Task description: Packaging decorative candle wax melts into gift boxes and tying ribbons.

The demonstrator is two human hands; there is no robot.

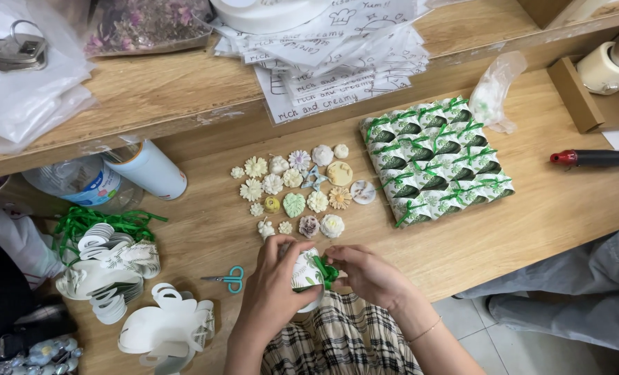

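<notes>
The left hand (pixel 271 278) grips a small leaf-printed box (pixel 304 272) at the table (pixel 518 229) edge; the right hand (pixel 365 272) pinches its green ribbon (pixel 325 271). Keeping the box steady and the ribbon taut should help the knot sit centred. Moulded flowers (pixel 295 191) lie beyond.

Craft workshop, wooden bench (pixel 205 229), scissors (pixel 230 278)

Small white gift box (pixel 302 272) with green leaf print, sitting at 6 o'clock. A green ribbon (pixel 327 271) is tied on its 3 o'clock side.

Matt paper box (pixel 305 272), satin ribbon (pixel 327 271)
</notes>
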